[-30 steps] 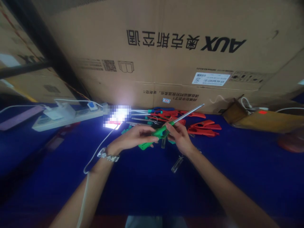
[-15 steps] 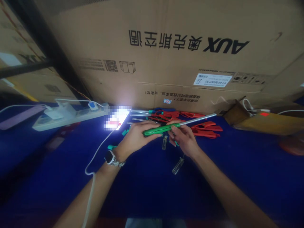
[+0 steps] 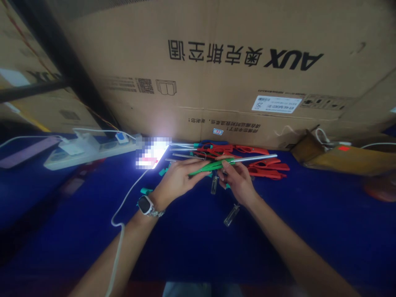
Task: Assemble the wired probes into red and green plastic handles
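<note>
Between my two hands lies a long-nosed lighter (image 3: 216,166) with a green handle and a straight silver tube pointing right. My left hand (image 3: 175,183) grips the rear of its handle. My right hand (image 3: 240,183) pinches the front of the handle, near where the tube begins. Part of the handle is hidden by fingers. Just below the hands are a small clear fuel tank (image 3: 214,185) and, nearer to me, another clear tank (image 3: 232,215). Behind the hands, several red lighter handles (image 3: 267,170) and metal tubes (image 3: 182,149) lie in a pile.
A brightly glowing phone (image 3: 154,154) with a white cable lies left of the pile. Further left is a white power strip (image 3: 93,151) with chargers. A large cardboard box (image 3: 216,90) walls off the back. Small teal pieces (image 3: 145,191) lie near my left wrist. At right stands an open yellow-brown box (image 3: 337,161).
The green lighter has turned in my fingers, showing a different side of its handle. Its tube tip has dropped slightly and shifted left. Both hands keep nearly the same place.
</note>
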A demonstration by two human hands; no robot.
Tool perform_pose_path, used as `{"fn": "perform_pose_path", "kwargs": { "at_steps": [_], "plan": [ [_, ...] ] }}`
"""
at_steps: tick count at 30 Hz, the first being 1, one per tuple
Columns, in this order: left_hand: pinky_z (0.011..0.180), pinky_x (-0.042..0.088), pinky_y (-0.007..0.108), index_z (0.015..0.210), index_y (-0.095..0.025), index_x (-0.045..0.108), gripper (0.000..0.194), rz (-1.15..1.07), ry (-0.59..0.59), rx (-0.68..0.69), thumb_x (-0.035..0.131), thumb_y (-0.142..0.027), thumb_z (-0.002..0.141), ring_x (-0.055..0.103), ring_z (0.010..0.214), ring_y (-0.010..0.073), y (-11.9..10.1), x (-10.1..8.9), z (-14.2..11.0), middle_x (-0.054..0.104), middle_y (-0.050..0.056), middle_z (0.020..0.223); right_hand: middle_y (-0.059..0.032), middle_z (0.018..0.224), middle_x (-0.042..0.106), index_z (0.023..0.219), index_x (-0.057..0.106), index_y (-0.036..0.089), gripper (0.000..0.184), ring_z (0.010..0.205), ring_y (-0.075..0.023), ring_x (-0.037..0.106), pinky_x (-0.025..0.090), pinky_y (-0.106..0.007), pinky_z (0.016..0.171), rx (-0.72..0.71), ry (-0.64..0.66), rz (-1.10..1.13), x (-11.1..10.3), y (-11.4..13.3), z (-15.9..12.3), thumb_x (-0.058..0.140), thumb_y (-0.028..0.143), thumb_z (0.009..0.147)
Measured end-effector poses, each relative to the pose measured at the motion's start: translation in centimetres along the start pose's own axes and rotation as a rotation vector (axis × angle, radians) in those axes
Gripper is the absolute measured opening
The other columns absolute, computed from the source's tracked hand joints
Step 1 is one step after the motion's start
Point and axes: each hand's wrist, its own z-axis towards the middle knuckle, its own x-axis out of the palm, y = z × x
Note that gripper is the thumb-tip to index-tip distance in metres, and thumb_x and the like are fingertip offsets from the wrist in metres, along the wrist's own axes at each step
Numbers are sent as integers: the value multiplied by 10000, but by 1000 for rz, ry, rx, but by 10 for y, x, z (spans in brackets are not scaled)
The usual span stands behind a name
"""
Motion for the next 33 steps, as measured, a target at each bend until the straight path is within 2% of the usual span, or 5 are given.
{"fn": "perform_pose_path", "kwargs": {
  "at_steps": [10, 13, 17, 22, 33],
  "plan": [
    [869, 570, 322, 1246, -213, 690, 320, -3, 128, -179, 598, -316, 957, 736, 953, 197, -10, -6, 3, 772, 63, 1124, 71, 585, 484, 993, 657, 206, 338, 461, -83, 438, 409, -205, 378, -43, 3, -88, 1, 0, 0, 756, 470, 806],
    [816, 575, 303, 1152, -224, 744, 278, -40, 192, -168, 521, -276, 995, 738, 898, 182, -12, -10, 6, 791, 44, 1022, 76, 566, 498, 970, 643, 199, 344, 445, -85, 461, 445, -214, 376, -38, 50, -136, 0, 2, -1, 762, 477, 806],
    [823, 582, 303, 1042, -203, 779, 208, -178, 209, -148, 619, -289, 940, 728, 976, 205, -10, -12, 7, 779, 65, 1099, 81, 572, 508, 930, 607, 199, 370, 441, -95, 527, 542, -249, 414, -4, 125, -178, -2, 5, 0, 745, 520, 812],
    [598, 552, 246, 1037, -160, 770, 234, -269, 278, -333, 660, -306, 892, 696, 691, 159, -9, -9, 6, 787, 53, 867, 79, 588, 520, 910, 589, 190, 382, 452, -101, 574, 589, -266, 456, -4, 155, -212, -5, 4, 2, 733, 534, 825],
    [545, 486, 207, 871, -176, 757, 108, -138, 211, -334, 680, -245, 840, 652, 626, 134, -13, -5, 6, 741, 5, 720, 73, 598, 517, 897, 594, 184, 394, 482, -99, 573, 604, -277, 510, -4, 155, -244, -3, 1, 5, 734, 544, 819]
  ]
}}
